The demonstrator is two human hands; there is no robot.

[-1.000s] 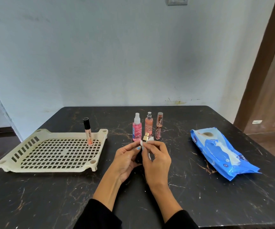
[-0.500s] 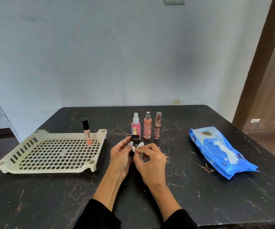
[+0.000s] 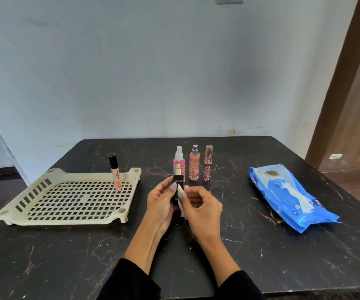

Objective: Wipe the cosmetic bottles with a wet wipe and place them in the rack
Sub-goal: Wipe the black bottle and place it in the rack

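My left hand (image 3: 160, 205) grips a small black bottle with a gold cap (image 3: 178, 179), held upright above the table's middle. My right hand (image 3: 200, 205) pinches a white wet wipe (image 3: 181, 198) against the bottle's right side. Behind the hands stand three bottles in a row: a pink spray bottle (image 3: 179, 163), a peach spray bottle (image 3: 194, 164) and a slim clear pink tube (image 3: 208, 163). A lip gloss tube with a black cap (image 3: 115, 172) stands upright at the back of the cream slotted rack (image 3: 45, 219) on the left.
A blue pack of wet wipes (image 3: 291, 193), with a wipe poking out of its opening, lies on the right of the black marble table (image 3: 261, 256). A wall runs behind the table and a wooden door frame (image 3: 337, 83) stands at right.
The wipe covered the bottle's gold cap a second ago; the bottle now stands upright with its cap and label showing, and the wipe has moved down along its side. The hands shifted slightly left.
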